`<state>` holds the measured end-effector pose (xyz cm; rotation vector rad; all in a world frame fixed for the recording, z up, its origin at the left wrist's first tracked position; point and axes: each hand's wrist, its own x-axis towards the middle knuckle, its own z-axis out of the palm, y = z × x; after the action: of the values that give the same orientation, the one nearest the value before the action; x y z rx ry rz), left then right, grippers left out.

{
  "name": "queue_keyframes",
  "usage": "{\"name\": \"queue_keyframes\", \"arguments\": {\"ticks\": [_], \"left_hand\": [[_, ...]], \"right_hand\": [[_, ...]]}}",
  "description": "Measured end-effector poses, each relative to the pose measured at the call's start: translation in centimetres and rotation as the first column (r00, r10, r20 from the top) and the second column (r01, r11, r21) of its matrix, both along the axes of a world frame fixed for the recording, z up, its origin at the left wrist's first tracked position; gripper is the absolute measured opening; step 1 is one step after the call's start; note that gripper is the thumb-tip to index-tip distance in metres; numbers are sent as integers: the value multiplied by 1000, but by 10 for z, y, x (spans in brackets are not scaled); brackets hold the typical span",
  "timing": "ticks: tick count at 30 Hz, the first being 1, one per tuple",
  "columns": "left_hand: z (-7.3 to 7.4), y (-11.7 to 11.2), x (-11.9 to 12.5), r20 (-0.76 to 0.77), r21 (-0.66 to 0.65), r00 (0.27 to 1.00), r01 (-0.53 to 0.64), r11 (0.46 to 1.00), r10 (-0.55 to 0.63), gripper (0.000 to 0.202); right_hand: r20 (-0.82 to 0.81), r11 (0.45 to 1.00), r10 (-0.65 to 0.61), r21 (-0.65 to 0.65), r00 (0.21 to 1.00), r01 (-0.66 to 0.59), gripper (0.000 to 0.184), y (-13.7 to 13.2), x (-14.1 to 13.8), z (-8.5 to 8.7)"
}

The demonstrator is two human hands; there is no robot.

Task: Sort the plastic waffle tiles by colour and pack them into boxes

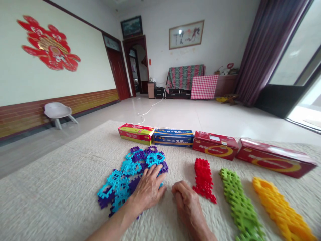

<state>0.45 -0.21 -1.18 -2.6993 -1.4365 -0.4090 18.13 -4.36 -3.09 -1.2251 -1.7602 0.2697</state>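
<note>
My left hand (149,185) lies over a loose heap of interlocking plastic blocks, its fingers stretched out and touching them. Light-blue blocks (121,190) and purple blocks (135,183) are mixed in this heap, and part of it is hidden under the hand and forearm. Knuckles down on the pale mat, my right hand (187,201) is closed in a fist, with no block showing in it. Just right of that fist lies a row of red blocks (202,177). Farther right are a row of green blocks (238,204) and a row of yellow blocks (282,209).
Along the far side of the mat (75,177) stand a red-and-yellow box (135,134), a blue box (173,138), a red box (215,145) and another red box (274,157). Beyond, a white cable (150,108) crosses the floor. A small chair (57,111) stands left.
</note>
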Motion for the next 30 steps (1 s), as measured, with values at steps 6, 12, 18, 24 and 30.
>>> {"name": "queue_keyframes", "arguments": {"ticks": [6, 12, 18, 24, 30], "left_hand": [[-5, 0, 2, 11, 34, 1000, -2, 999, 1, 39], [-6, -2, 6, 12, 57, 1000, -2, 998, 1, 38], [-6, 1, 8, 30, 72, 999, 24, 997, -26, 33], [3, -4, 15, 57, 78, 998, 30, 997, -34, 26], [5, -38, 3, 82, 72, 987, 135, 988, -140, 26]], "right_hand": [[10, 1000, 19, -9, 1000, -18, 23, 1, 1, -2], [77, 996, 31, -81, 997, -25, 23, 0, 0, -6], [196, 997, -11, -74, 980, 26, 25, -2, -3, -4], [344, 996, -48, -53, 938, 71, 26, -2, -6, -3], [385, 992, -92, -49, 919, 119, 26, -4, -11, -2]]}}
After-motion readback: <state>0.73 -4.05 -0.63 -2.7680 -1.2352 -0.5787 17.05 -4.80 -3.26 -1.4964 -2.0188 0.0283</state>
